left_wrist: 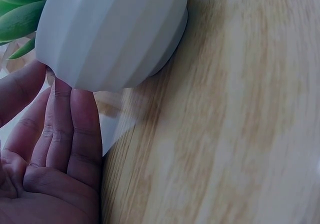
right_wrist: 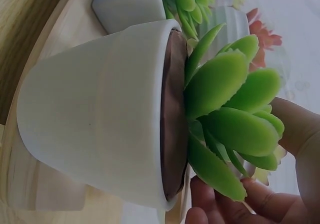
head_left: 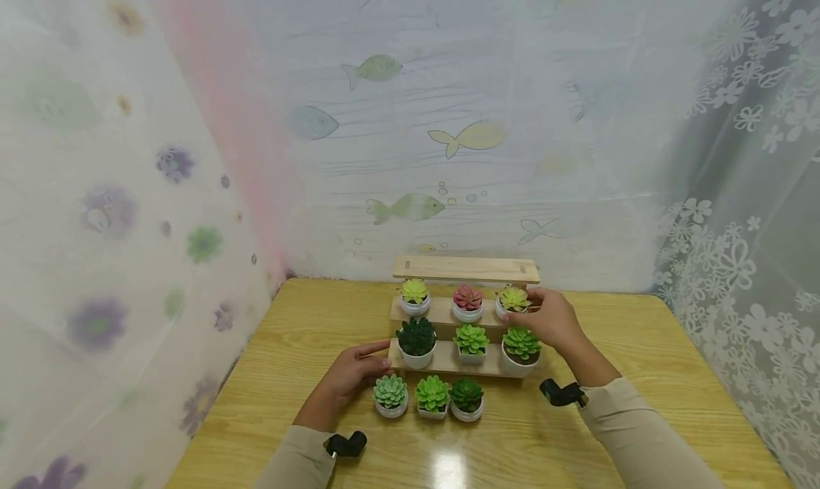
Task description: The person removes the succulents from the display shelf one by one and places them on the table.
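A three-step wooden plant stand (head_left: 442, 361) stands on the table. My left hand (head_left: 346, 371) grips the left end of its lowest board, thumb above and fingers below; in the left wrist view a white ribbed pot (left_wrist: 115, 33) hides the fingertips. My right hand (head_left: 552, 322) pinches a small white pot with a yellow-green succulent (head_left: 514, 299) at the right end of the middle board. In front of it, a bright green succulent in a smooth white pot (right_wrist: 95, 114) partly covers the right fingers in the right wrist view.
A yellow succulent (head_left: 413, 291) and a red one (head_left: 468, 298) share the middle board. A dark green succulent (head_left: 417, 336) and a square-potted one (head_left: 471, 339) stand on the lowest. Three potted succulents line the table (head_left: 282, 346) in front. Patterned curtains (head_left: 410, 133) hang around.
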Motion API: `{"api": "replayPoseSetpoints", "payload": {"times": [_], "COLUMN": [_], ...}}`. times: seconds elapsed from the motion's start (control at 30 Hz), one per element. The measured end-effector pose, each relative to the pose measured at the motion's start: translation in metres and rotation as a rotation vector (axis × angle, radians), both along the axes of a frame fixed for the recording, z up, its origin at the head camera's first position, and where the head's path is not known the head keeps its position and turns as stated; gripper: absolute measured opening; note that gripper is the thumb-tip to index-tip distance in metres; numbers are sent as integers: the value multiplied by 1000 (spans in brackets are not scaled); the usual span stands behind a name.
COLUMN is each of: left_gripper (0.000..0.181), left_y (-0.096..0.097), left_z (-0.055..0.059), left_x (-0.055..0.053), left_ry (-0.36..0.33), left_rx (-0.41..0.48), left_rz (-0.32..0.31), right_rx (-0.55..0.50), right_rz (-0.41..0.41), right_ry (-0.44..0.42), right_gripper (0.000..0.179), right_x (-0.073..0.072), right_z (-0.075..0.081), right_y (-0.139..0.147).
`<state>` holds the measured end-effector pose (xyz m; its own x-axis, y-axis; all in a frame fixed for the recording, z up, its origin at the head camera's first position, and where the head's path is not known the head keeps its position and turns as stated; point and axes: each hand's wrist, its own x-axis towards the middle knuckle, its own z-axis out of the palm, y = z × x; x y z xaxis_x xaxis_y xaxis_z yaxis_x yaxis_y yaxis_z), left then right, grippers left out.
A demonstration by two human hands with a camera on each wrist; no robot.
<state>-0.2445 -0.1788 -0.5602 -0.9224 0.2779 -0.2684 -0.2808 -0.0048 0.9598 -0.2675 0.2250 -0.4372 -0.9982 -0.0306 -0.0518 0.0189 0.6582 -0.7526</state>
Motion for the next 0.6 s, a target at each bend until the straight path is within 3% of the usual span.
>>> {"api": "replayPoseSetpoints", "payload": {"times": [0.3,0.6], "left_gripper": [59,59], "left_y": [0,0], "left_z": [1,1], "left_x": [1,0], "left_ry": [0,1], "left_rx": [-6,3], "left_rz": [0,-1], "right_rx": [-23,-47], "right_rz": [-16,-7], "right_ry": [12,23], "right_gripper": [82,87], "right_x": [5,16], "right_z": [5,19], "right_y": [-1,-4]}}
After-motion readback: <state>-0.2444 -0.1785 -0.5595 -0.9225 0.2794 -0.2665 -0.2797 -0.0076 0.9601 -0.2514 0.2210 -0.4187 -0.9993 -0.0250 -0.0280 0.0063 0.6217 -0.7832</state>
